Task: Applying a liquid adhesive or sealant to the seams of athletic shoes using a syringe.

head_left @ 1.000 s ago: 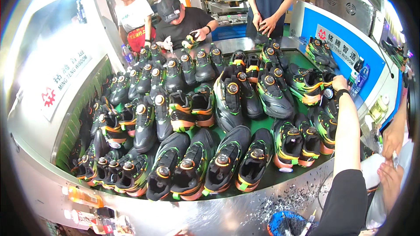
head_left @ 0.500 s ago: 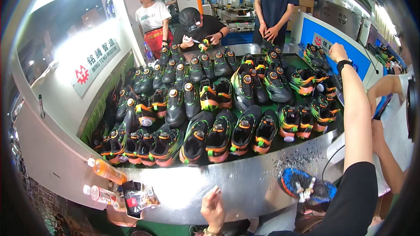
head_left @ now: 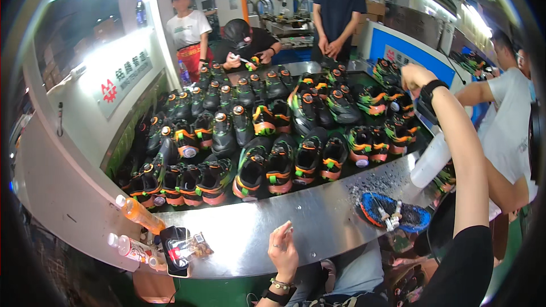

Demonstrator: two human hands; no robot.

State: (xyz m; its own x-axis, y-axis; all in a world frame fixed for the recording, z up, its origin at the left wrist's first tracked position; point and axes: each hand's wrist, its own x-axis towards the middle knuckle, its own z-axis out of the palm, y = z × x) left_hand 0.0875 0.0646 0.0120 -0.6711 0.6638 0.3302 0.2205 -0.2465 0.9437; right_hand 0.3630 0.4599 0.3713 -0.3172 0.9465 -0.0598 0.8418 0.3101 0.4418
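My right hand [head_left: 417, 81], a black watch on its wrist, reaches out over the right end of the bed of shoes. Its fingers bend down and together beside a black shoe with orange and green trim [head_left: 400, 102]; whatever they may hold is hidden. My left hand [head_left: 282, 252], with a ring and a beaded bracelet, is raised at the front metal edge [head_left: 244, 250]. Thumb and fingers are curled together there, and a small pale spot shows at the tips, too small to name. Rows of similar black shoes [head_left: 250, 167] fill the green bed.
At front left are an orange drink bottle [head_left: 142, 216], a second bottle [head_left: 133, 248] and a phone under a clear snack pack [head_left: 193, 248]. A blue-rimmed, sole-shaped piece [head_left: 412, 216] carries small white parts, near dark crumbs. A white cylinder [head_left: 430, 162] stands right. People stand around.
My right hand has drawn back and lower, its wrist bending so the fingers point down by the shoes. My left hand has risen slightly. The whole view has shifted a little.
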